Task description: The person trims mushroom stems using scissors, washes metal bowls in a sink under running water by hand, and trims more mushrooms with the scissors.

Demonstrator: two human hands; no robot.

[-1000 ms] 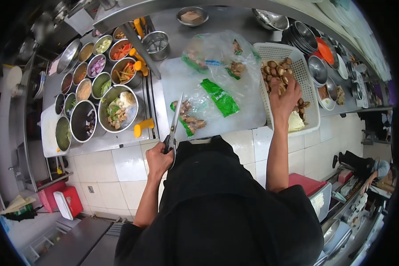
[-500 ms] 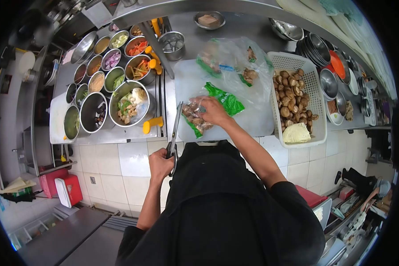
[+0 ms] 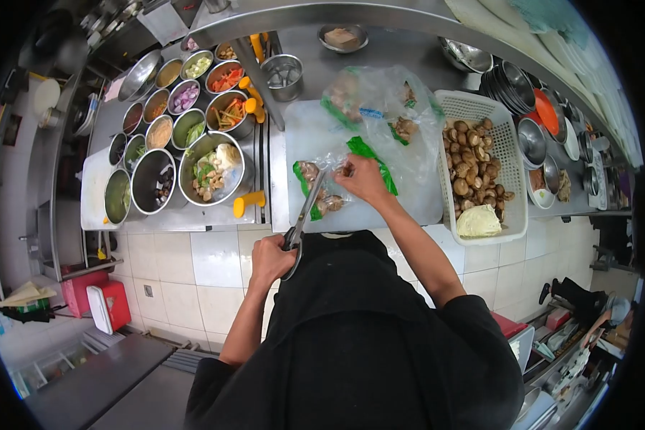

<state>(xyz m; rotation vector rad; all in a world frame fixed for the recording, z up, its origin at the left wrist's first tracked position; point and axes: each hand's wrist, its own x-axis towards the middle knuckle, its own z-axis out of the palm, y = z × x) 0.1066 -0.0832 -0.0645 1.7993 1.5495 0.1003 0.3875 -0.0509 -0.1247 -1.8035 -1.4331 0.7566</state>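
My left hand (image 3: 271, 258) is closed around the handles of a pair of scissors (image 3: 310, 203). The long blades point up and away from me and lie over a clear plastic bag (image 3: 308, 172) with green print and brown chunks of food inside. Fingers pinched together, my right hand (image 3: 360, 178) grips the bag's clear edge beside the blade tips. Under it all is a white cutting board (image 3: 416, 208). A green printed piece of packaging (image 3: 365, 148) lies just behind my right hand. Farther back, a large clear bag (image 3: 380, 82) holds more brown pieces.
Right of the board stands a white perforated basket (image 3: 444, 107) of mushrooms with a pale yellow block. Several metal pots of cut vegetables crowd the left, including a large pot (image 3: 245, 188). A yellow handle (image 3: 249, 203) juts near the counter's front. A metal shelf edge (image 3: 301, 27) runs overhead.
The scissors moved right and their blades now lie over the bag. My right hand shifted right, from resting on the bag to pinching its edge, which is pulled out.
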